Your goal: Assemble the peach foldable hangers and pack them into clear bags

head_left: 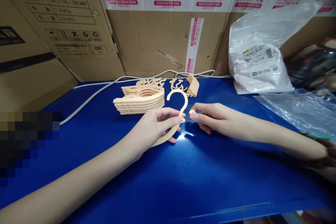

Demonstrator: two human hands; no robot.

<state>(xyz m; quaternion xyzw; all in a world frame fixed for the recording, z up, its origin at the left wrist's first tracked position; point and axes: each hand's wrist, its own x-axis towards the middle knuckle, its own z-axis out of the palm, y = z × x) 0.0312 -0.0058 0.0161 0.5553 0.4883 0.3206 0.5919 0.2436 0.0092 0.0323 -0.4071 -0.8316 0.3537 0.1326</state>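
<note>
Using the stack of cream hanger arms [139, 106] as reference. It sits on the blue tabletop [196, 175], several layers high.
Left hand [156, 123]: just in front of the stack, toward its right end. Thumb and forefinger are pinched tight on the foot of a cream hook [187, 100], which stands up with its curve above the hand. A curved arm [169, 136] sits under the same hand, other fingers partly spread around it; can't tell if it's joined to the hook.
Right hand [214, 115]: right of the stack, near the left fingertips but apart. Thumb and forefinger are closed on a small cream piece [192, 112], only its end showing; other fingers curled.
Loose hooks [152, 82] lie behind the stack, a few more behind its right end. Next to those, a bundle of short curved pieces [193, 85].
White cable [67, 117] runs left of and behind the stack. Cardboard boxes [157, 38] behind that. Plastic bag [258, 59] with a printed label well right of the stack
</note>
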